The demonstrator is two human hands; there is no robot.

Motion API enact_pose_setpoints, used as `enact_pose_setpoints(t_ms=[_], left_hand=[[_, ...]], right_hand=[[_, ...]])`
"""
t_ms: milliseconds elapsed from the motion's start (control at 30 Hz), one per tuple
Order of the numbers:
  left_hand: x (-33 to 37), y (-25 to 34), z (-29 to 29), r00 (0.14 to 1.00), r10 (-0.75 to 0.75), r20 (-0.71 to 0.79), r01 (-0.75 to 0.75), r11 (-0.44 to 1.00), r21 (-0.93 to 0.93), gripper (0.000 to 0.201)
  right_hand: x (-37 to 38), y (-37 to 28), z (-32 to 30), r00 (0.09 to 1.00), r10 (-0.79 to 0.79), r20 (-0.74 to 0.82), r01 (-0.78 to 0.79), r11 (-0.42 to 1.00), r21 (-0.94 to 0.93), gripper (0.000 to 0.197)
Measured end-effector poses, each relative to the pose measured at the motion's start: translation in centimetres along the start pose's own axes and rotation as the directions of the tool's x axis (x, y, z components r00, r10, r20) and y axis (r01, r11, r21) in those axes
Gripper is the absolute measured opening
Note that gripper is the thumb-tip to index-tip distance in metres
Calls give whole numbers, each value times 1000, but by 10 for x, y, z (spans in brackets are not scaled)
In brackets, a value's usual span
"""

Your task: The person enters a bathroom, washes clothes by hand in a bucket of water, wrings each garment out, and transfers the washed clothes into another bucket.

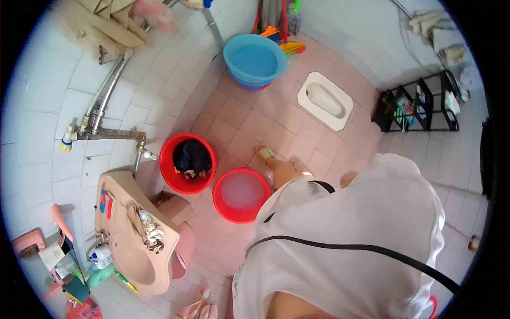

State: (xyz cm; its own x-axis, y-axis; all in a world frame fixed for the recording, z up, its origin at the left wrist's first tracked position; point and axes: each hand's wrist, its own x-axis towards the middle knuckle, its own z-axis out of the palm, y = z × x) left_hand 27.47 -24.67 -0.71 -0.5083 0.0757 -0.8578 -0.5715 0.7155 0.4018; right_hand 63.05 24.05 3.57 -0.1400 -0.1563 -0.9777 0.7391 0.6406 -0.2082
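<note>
Neither my left hand nor my right hand shows; bare skin of an upper arm [297, 307] appears at the lower edge, beside my white shirt [350, 218]. My foot in a strapped sandal [265, 153] rests on the pink tiles. Closest to me stands a red bucket [215, 198] with cloudy, whitish water in it. Left of that, a second red bucket [166, 173] holds dark, bunched cloth [191, 158]. Farther off, a light blue basin [228, 53] containing water sits on top of a darker blue one [247, 83].
A beige washbasin [164, 271] with crumpled cloth on it juts from the left wall, near a pipe and tap [146, 154]. A white squat toilet [344, 101] is set in the floor. A black rack [422, 103] stands right. A pink bin [184, 250] sits by the washbasin.
</note>
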Motion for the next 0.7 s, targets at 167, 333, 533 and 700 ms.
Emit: enact_pose_setpoints(t_ms=[167, 333, 533, 700], left_hand=[[33, 29, -12, 995, 85, 44, -85, 996, 20, 36], [50, 38, -9, 990, 78, 117, -87, 993, 80, 35], [60, 56, 14, 980, 54, 191, -86, 983, 161, 33], [60, 89, 44, 972, 51, 228, -99, 974, 204, 32]], right_hand=[[-36, 5, 51, 999, 49, -4, -49, 998, -30, 34], [-13, 14, 128, 985, -161, -63, 165, 764, 624, 34], [9, -39, 124, 948, 245, -202, 208, 2, 978, 33], [12, -25, 92, 773, 297, -560, 200, 725, 659, 49]])
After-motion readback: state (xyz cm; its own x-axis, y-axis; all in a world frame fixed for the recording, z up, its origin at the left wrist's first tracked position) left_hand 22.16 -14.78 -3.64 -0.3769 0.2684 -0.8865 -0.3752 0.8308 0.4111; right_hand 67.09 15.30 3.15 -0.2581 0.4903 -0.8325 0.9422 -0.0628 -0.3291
